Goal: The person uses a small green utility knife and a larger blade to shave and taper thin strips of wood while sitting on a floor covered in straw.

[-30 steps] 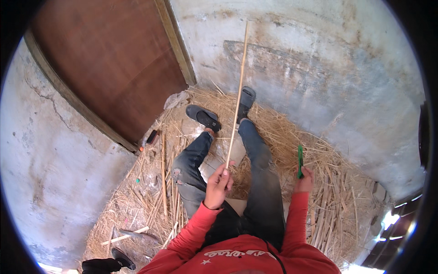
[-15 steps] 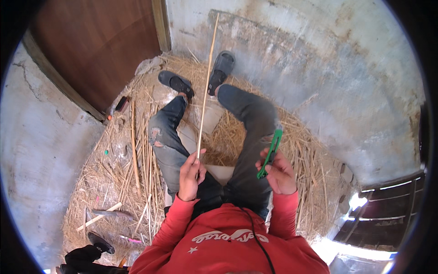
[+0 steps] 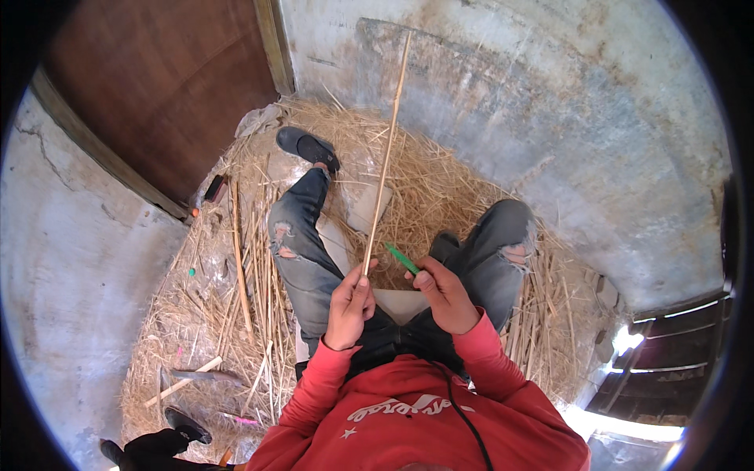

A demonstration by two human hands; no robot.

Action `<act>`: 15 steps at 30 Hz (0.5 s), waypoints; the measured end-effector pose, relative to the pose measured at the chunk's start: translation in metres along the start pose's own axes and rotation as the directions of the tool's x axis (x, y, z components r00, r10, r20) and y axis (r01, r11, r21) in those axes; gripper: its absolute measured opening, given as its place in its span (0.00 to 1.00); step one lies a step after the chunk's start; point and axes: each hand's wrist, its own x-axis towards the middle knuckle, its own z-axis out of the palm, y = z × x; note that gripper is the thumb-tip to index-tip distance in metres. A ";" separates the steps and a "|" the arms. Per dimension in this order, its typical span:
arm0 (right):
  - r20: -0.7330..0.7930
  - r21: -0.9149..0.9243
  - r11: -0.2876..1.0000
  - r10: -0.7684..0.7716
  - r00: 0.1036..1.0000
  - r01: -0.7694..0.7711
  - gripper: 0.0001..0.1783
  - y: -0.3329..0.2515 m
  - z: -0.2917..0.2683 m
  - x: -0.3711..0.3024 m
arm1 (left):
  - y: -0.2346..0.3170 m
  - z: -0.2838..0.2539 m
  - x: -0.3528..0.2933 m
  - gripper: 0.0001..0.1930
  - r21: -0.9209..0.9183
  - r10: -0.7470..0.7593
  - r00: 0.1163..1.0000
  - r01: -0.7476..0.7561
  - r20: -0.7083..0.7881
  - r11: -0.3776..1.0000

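In my left hand (image 3: 351, 308) is the lower end of a long thin wooden or bamboo stick (image 3: 386, 157), closed between thumb and fingers. The stick points up and away, leaning slightly right toward the wall. My right hand (image 3: 446, 294) is closed around a slim green hand tool (image 3: 403, 259), whose exact kind I cannot make out. Its tip points up and left, close to the lower part of the stick, with a small gap visible. Both hands are above my lap, between my bent knees.
Straw and shavings cover the floor (image 3: 440, 173). Several long sticks (image 3: 247, 259) lie left of my leg, more (image 3: 542, 306) on the right. A knife-like tool (image 3: 208, 377) and another person's dark shoe (image 3: 188, 425) are at lower left. A wall and brown door (image 3: 165, 94) stand ahead.
My right hand has swung left and turned the green tool toward the stick. The stick has tilted rightward. My right leg has drawn back, its knee moving out to the right.
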 end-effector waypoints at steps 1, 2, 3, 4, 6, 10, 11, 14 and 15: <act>0.009 -0.094 0.994 -0.063 0.998 0.064 0.14 0.005 -0.004 0.002 | 0.002 0.003 0.002 0.23 0.022 0.001 1.000 -0.001 0.015 1.000; 0.048 -0.064 0.997 -0.043 0.998 0.046 0.13 0.007 -0.009 0.001 | 0.005 0.007 0.004 0.24 0.027 0.010 1.000 -0.011 0.030 1.000; 0.089 -0.035 0.999 -0.032 0.996 0.035 0.13 0.006 -0.014 0.001 | 0.009 0.012 0.007 0.24 0.034 0.025 0.999 -0.027 0.043 0.999; 0.131 -0.008 1.000 -0.021 0.991 0.022 0.13 0.005 -0.019 0.001 | 0.014 0.017 0.009 0.24 0.040 0.040 0.998 -0.042 0.056 0.998; 0.097 0.077 0.996 -0.054 0.994 0.046 0.17 0.000 -0.025 0.001 | 0.034 0.030 0.011 0.25 0.024 0.034 0.997 -0.036 0.074 0.999; -0.091 0.056 0.989 -0.134 0.987 0.140 0.17 -0.035 -0.052 0.000 | 0.067 0.043 0.020 0.25 -0.033 0.018 0.993 -0.015 0.115 0.999; -0.085 0.117 0.983 -0.134 0.987 0.143 0.16 -0.044 -0.064 0.000 | 0.078 0.046 0.024 0.25 -0.044 0.009 0.993 -0.004 0.115 0.999; -0.062 0.269 0.947 -0.165 0.984 0.176 0.17 -0.077 -0.114 0.009 | 0.109 0.052 0.043 0.26 -0.096 0.056 0.982 -0.039 0.183 0.995; -0.054 0.312 0.928 -0.195 0.979 0.202 0.18 -0.091 -0.130 0.016 | 0.119 0.052 0.052 0.26 -0.124 0.076 0.974 -0.050 0.212 0.991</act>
